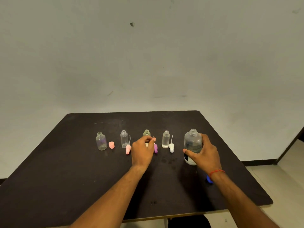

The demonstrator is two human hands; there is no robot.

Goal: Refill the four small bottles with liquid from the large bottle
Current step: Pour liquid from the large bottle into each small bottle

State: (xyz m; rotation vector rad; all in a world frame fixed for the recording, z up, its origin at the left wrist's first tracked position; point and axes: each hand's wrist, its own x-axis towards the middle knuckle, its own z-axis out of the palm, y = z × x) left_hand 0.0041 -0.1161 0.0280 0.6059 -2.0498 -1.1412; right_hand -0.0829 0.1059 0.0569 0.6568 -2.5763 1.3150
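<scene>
- Pale, scuffed wall stands behind a dark table (82,162), where all the task's things sit in one row across the middle.
- From left to right stand a clear small bottle (101,141), a second clear bottle (124,139), a greenish bottle (146,133) and a fourth bottle (165,139). All four are upright with open necks.
- The fourth bottle looks filled with clear liquid, while the two on the left look empty.
- Just right of each bottle lies its top: a pink cap (111,144), a pink spray top (128,148), a purple spray top (155,148) and a white spray top (171,147).
- The left hand (142,152) has its fingers curled round the body of the greenish bottle, hiding most of it.
- The right hand (204,152) wraps the large bottle (192,143), uncapped and upright at the right end of the row, part full.
- A blue cap (208,179) lies on the table near the right wrist.
- The step in hand is probably filling the greenish bottle.
- Both necks are narrow, so a fast tilt of the large bottle could send liquid over the small rim onto the table.
- Swinging the large bottle leftward could knock the fourth bottle or the white spray top, which stand between.
- A loose hold on the light greenish bottle could let it tip under the stream.
</scene>
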